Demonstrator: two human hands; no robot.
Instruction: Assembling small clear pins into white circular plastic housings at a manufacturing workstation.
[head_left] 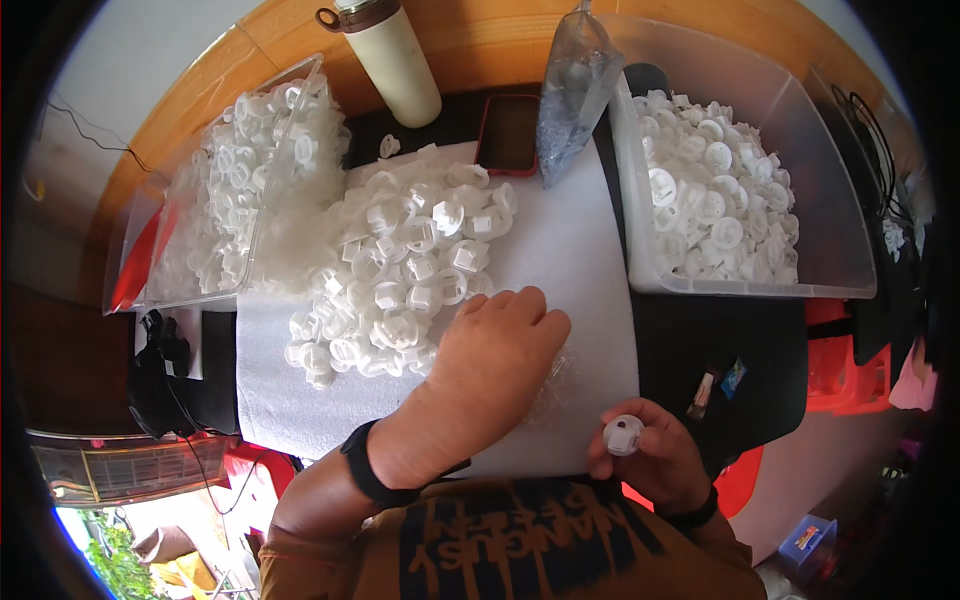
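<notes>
My right hand [660,456], low on the right near my body, pinches a round white plastic part [622,435] with a small dark spot on its face. Over the middle of a white foam sheet [580,235] is my left hand [500,350], its fingers curled and bent downward. Its fingertips are hidden, so whatever they may hold does not show. Beside those fingers lie small clear pieces [552,395], too fine to make out. A heap of similar white plastic parts [410,260] covers the sheet just beyond and to the left of my left hand.
A clear bin [835,230] of white parts stands at right; another clear bin [205,300] tips its parts toward the heap at left. Along the back are a cream bottle [395,65], a phone [508,135] and a clear bag [575,95]. A small tube [703,395] lies at right.
</notes>
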